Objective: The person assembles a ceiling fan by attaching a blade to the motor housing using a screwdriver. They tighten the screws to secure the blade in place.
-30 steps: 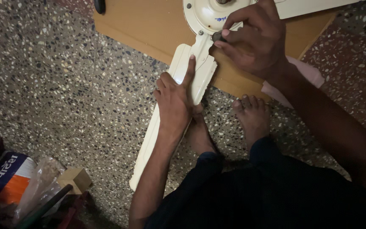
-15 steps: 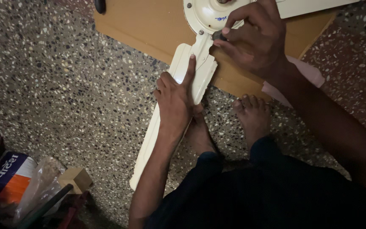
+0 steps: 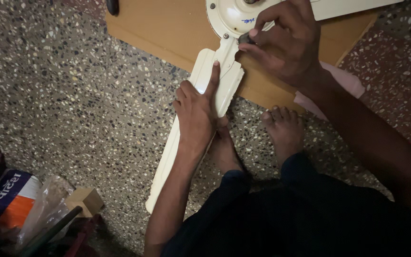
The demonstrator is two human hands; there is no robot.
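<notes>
A cream ceiling fan lies on the floor, its round motor hub (image 3: 229,14) at the top edge and one long blade (image 3: 186,128) running down to the lower left. My left hand (image 3: 198,112) lies flat on that blade, index finger stretched toward the hub. My right hand (image 3: 286,45) is curled at the joint of blade and hub, pinching a small dark part (image 3: 244,39) between thumb and fingers. My two bare feet (image 3: 284,128) rest on the floor just below the hands.
A brown board (image 3: 167,33) lies under the hub on the speckled stone floor (image 3: 72,119). A second blade (image 3: 353,7) reaches to the upper right. A pink cloth (image 3: 346,81) lies beside my right wrist. A printed packet (image 3: 8,200), plastic bag, small wooden block (image 3: 87,200) and tools sit at lower left.
Almost nothing has moved. My right hand's fingers have shifted slightly at the blade joint; my left hand stays pressed on the blade.
</notes>
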